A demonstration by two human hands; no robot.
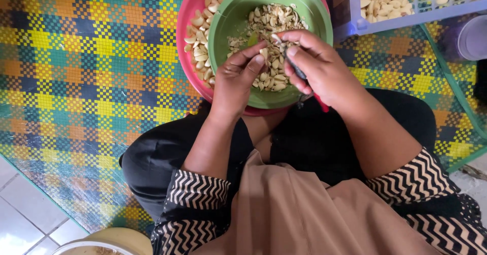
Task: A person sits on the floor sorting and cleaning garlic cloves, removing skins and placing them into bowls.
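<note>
Gripping a garlic clove [265, 53] and knife [304, 77] — both hands [238, 80] over green bowl [228, 16].

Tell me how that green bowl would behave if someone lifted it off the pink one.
The green bowl looks like thin plastic, so probably light and stiff. It sits nested in the pink bowl, so it may tilt, and its loose peelings could shift or spill.

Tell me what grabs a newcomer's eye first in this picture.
Top centre, a green bowl of garlic cloves and peels sits inside a pink bowl. Over it the left hand pinches a clove while the right hand holds a small knife with a red handle. Underneath lies a bright checked woven mat.
</note>
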